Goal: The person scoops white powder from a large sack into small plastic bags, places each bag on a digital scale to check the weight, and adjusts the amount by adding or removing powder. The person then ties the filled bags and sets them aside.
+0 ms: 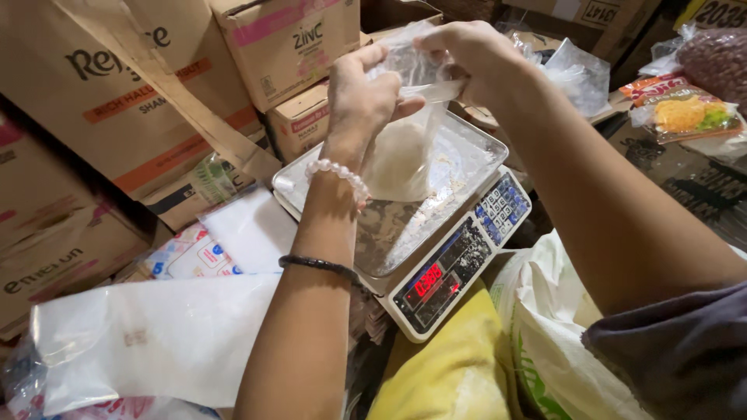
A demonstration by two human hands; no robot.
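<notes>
I see the fingers [366,66] of my left hand [359,105] pinched on the mouth of a clear bag [405,152], and my right hand [475,50] clenched on the same mouth from the other side. The bag holds white grains, sugar or rice perhaps; I cannot tell. Its bottom rests on the steel pan [467,152] of a scale [451,264], near the pan's far edge. The scale's red display [428,281] faces me at its near corner. Left of the scale lie plastic sheets [156,334] and cartons [117,101]; below it, a yellow sack [451,365].
</notes>
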